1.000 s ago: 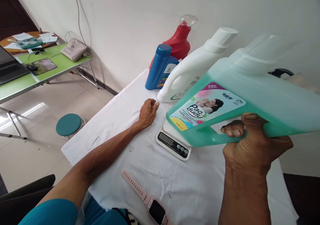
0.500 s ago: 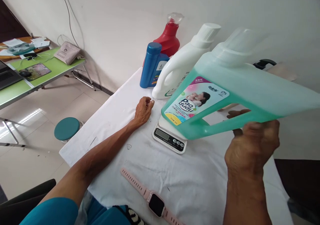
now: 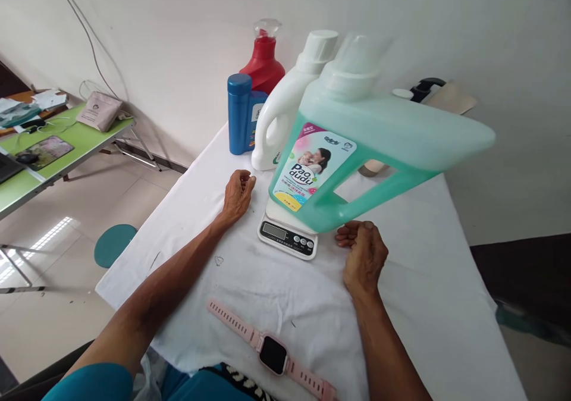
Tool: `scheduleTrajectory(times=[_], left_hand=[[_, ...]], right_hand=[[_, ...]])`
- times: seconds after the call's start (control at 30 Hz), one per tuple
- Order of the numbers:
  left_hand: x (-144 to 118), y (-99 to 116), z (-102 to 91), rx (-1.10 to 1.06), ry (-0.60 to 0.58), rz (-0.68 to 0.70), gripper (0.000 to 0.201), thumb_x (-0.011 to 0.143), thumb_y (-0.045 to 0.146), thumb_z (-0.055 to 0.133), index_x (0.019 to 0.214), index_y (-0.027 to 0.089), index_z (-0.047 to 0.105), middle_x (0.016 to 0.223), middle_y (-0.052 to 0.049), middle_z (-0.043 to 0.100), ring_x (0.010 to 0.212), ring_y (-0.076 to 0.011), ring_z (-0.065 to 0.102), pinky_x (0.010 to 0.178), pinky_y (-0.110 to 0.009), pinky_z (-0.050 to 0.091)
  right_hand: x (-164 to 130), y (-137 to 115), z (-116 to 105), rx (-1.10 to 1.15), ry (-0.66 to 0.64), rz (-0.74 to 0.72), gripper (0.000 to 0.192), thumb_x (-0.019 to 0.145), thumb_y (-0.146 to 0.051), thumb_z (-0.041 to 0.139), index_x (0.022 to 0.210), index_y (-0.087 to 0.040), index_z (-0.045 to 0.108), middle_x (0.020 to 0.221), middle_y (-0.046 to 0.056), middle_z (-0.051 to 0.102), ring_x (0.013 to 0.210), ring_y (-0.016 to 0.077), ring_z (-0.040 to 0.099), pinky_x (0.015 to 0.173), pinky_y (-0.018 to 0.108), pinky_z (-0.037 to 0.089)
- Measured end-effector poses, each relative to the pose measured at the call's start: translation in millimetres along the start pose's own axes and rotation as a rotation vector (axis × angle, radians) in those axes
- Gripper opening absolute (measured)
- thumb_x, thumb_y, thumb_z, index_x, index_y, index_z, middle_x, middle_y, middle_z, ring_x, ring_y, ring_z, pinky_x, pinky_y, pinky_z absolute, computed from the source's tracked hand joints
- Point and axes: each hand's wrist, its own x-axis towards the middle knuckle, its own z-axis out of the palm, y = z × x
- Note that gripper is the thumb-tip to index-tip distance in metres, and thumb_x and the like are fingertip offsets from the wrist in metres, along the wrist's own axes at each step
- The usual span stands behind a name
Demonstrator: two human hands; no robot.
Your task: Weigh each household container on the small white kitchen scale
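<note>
A large translucent bottle of green liquid (image 3: 330, 201), labelled "Pao dudu", stands on a small white kitchen scale (image 3: 288, 239), tilted in my view. Its display looks blank. Just right of the bottle's base, my right hand (image 3: 366, 255) rests near the cloth with its fingers loosely bent and apart, off the handle. My left hand (image 3: 238, 194) lies on the cloth left of the scale, fingers curled in and nothing seen in them. Close beyond it stands a white handled bottle (image 3: 279, 112), partly behind the green one.
A blue bottle (image 3: 239, 115) and a red bottle (image 3: 264, 65) stand by the wall. Behind the green bottle, a dark-handled object (image 3: 426, 87) is partly hidden. A pink smartwatch (image 3: 273, 353) lies in front on the white cloth (image 3: 410, 306). A green table (image 3: 57, 151) and teal stool (image 3: 113, 245) are left.
My right hand has let go of the green bottle's handle and moved down and left beside its base. The view has shifted right. My left hand stays on the cloth.
</note>
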Motion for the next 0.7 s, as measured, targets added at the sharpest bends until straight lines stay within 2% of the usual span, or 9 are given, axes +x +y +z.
scheduleTrajectory(times=[0.33, 0.7], left_hand=[[1.3, 1.2, -1.9, 0.031, -0.014, -0.009, 0.017, 0.099, 0.036, 0.06, 0.108, 0.021, 0.061, 0.114, -0.012, 0.073, 0.104, -0.0235, 0.07, 0.092, -0.041, 0.058], [-0.4, 4.0, -2.0, 0.015, -0.02, -0.014, 0.016, 0.098, 0.032, 0.061, 0.108, 0.021, 0.061, 0.109, -0.011, 0.071, 0.097, -0.022, 0.068, 0.09, -0.04, 0.058]], right_hand=[[-0.7, -2.1, -1.6, 0.011, -0.017, 0.002, 0.069, 0.096, -0.085, 0.047, 0.09, -0.019, 0.067, 0.077, 0.004, 0.066, 0.07, 0.0168, 0.063, 0.064, 0.031, 0.05], [0.2, -1.0, -2.4, 0.004, -0.026, 0.01, 0.068, 0.095, -0.085, 0.048, 0.087, -0.019, 0.067, 0.074, 0.004, 0.066, 0.067, 0.0168, 0.061, 0.062, 0.032, 0.048]])
